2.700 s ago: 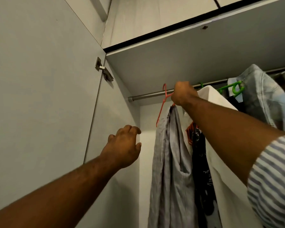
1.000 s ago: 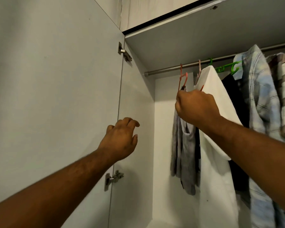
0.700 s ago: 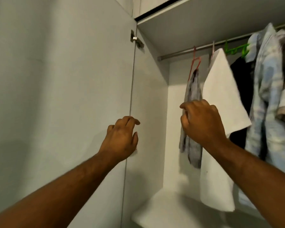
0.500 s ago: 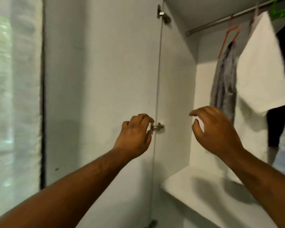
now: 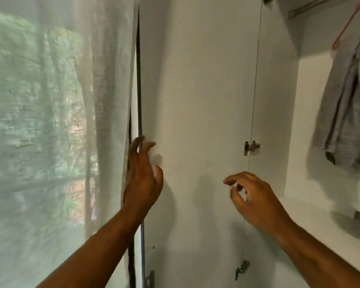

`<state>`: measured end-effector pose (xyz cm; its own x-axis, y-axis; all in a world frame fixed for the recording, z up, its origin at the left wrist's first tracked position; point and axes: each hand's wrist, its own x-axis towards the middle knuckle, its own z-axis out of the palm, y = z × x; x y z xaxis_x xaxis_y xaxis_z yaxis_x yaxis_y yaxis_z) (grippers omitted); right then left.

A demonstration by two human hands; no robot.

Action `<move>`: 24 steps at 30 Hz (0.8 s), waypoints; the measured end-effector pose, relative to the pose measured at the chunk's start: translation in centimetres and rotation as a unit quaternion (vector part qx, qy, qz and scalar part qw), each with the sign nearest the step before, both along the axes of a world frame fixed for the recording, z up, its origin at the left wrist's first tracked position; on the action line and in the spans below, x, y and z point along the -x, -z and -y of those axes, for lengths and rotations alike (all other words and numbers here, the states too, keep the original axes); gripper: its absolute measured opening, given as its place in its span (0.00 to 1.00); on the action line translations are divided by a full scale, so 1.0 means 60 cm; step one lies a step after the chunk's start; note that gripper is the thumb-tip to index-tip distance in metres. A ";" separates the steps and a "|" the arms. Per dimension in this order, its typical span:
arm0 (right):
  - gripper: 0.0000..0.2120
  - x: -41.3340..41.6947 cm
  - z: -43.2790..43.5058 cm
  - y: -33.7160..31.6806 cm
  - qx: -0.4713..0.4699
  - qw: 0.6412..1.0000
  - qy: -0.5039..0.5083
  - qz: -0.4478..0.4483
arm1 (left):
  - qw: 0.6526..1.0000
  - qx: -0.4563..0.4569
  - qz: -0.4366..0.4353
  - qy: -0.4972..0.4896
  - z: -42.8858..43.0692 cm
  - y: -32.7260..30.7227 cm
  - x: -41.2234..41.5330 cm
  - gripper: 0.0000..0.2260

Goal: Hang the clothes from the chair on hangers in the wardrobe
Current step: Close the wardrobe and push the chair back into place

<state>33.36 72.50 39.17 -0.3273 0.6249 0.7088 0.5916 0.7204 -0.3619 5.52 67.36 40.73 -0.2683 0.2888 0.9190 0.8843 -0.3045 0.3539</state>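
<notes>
The left hand (image 5: 142, 179) has an open grip: the fingers are spread and nearly straight, their tips at the outer edge of the wardrobe door (image 5: 195, 80), and it holds nothing. Whether they touch that edge or only hover at it is hard to tell through the motion blur. The right hand (image 5: 253, 200), at three o'clock from the left, has a slack grip too. Its fingers are loosely curled, thumb and forefinger apart, and it is empty in front of the door's hinged side. A metal hinge (image 5: 251, 146) sits at twelve o'clock from it and a lower hinge (image 5: 241, 269) at six. A sheer curtain (image 5: 60, 100) fills the nine o'clock side, just beside the door edge. At two o'clock, inside the wardrobe, a grey garment (image 5: 345, 113) hangs from a red hanger (image 5: 348, 23) on the rail (image 5: 307, 6), above a white shelf (image 5: 320, 215).
</notes>
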 end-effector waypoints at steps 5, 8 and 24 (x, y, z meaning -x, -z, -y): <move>0.10 0.109 0.012 0.016 0.024 0.999 -0.018 -0.019 | 0.972 0.067 0.167 0.151 0.006 0.059 0.035 0.29; 0.09 0.146 0.018 0.020 0.040 0.999 -0.012 -0.034 | 0.960 0.088 0.210 0.162 0.013 0.061 0.042 0.19; 0.21 0.053 0.137 -0.002 0.027 0.983 0.005 -0.180 | 0.897 0.030 0.096 0.431 0.048 0.124 -0.196 0.29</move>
